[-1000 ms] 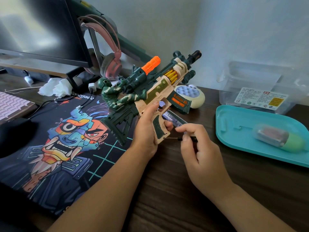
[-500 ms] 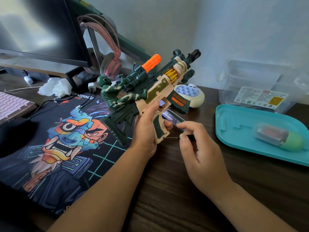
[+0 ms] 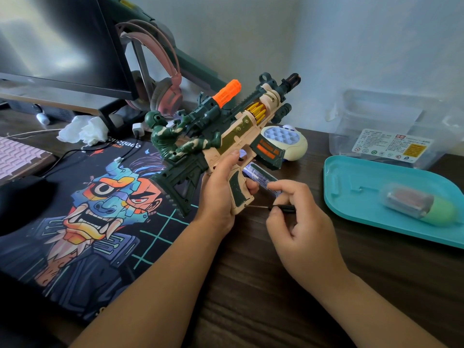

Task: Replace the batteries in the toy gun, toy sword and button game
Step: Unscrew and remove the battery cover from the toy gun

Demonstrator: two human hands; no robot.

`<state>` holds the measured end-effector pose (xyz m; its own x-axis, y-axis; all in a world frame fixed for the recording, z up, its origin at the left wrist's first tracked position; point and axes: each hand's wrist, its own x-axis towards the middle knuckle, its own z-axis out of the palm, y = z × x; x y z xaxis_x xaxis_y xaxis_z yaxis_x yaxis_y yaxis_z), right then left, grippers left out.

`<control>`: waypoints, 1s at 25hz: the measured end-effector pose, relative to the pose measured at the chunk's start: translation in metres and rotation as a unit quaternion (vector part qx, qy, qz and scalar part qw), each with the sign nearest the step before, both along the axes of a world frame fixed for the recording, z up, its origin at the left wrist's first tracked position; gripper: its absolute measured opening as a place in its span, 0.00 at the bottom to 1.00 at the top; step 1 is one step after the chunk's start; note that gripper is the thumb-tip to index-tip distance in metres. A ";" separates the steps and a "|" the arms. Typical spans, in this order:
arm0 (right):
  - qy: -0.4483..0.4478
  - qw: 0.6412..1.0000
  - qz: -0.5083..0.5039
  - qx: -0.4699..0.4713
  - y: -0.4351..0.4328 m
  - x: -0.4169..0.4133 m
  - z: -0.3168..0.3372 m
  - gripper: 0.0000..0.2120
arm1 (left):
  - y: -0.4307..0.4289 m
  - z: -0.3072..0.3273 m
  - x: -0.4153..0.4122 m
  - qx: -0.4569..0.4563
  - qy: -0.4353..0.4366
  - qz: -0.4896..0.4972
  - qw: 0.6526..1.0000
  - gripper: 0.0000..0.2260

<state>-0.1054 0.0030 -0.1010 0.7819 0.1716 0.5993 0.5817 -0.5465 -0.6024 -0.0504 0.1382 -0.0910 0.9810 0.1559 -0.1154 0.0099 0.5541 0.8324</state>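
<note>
The beige and dark-green plastic toy gun point(image 3: 226, 136), with its orange scope and camouflaged soldier figure, is held up off the dark wooden table point(image 3: 251, 285) at the centre of the view. Its long axis slants, with the stock low toward 8 o'clock and the muzzle high toward 2 o'clock. The pistol grip hangs down toward 5 o'clock.

The left hand point(image 3: 221, 194) is wrapped round that grip, thumb up along the body and fingers curled over the front. The right hand point(image 3: 301, 222) sits just beside it at 3 o'clock, thumb and fingertips pinching the black handle of a thin metal-shafted screwdriver point(image 3: 273, 207). The shaft lies almost level and points to 9 o'clock, its tip touching the grip's bottom corner.

The coming move depends on that alignment. The blade should sit square in what is presumably the battery-cover screw, so the right hand turns and the left only steadies.

The cream dome-shaped button game point(image 3: 288, 144) rests on the table behind the gun at 1 o'clock, untouched. A teal plastic tray point(image 3: 351, 177) lies well apart at 3 o'clock.
</note>
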 end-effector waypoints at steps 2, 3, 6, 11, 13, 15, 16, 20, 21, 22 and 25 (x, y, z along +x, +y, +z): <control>0.007 1.000 0.005 -0.002 0.000 0.000 0.000 0.11 | 0.001 0.000 0.000 0.020 0.003 0.003 1.000 0.08; 0.005 1.000 -0.002 -0.008 -0.001 0.000 0.000 0.10 | 0.001 -0.001 0.000 0.023 0.002 0.003 1.000 0.08; -0.002 1.000 -0.017 -0.011 -0.001 0.002 -0.001 0.10 | 0.001 -0.001 0.000 0.005 -0.003 0.005 1.000 0.07; 0.031 0.999 0.011 0.022 0.000 0.000 0.001 0.13 | 0.002 0.000 0.000 0.004 0.003 0.004 1.000 0.07; 0.029 0.999 0.007 0.010 0.000 0.001 0.000 0.12 | 0.002 0.000 0.000 0.005 -0.001 0.003 1.000 0.07; 0.028 1.000 0.004 0.004 0.000 0.001 -0.001 0.12 | 0.002 0.000 0.000 0.002 -0.002 0.006 1.000 0.07; 0.031 0.999 0.007 0.007 0.000 0.001 -0.001 0.13 | 0.001 0.001 -0.001 0.005 0.000 0.009 1.000 0.07; 0.080 0.996 0.024 0.005 -0.001 0.001 -0.002 0.11 | 0.003 0.002 0.000 0.033 -0.006 0.013 0.999 0.08; 0.080 0.997 0.019 -0.008 -0.001 0.002 -0.002 0.11 | 0.005 0.002 0.000 0.049 -0.010 0.016 0.999 0.09; 0.075 0.997 0.012 -0.018 -0.001 0.002 -0.003 0.11 | 0.008 0.004 0.000 0.070 -0.011 0.023 0.997 0.09; 0.068 0.998 -0.008 0.011 -0.005 0.003 -0.004 0.11 | 0.025 0.013 -0.002 0.170 -0.001 0.035 0.985 0.10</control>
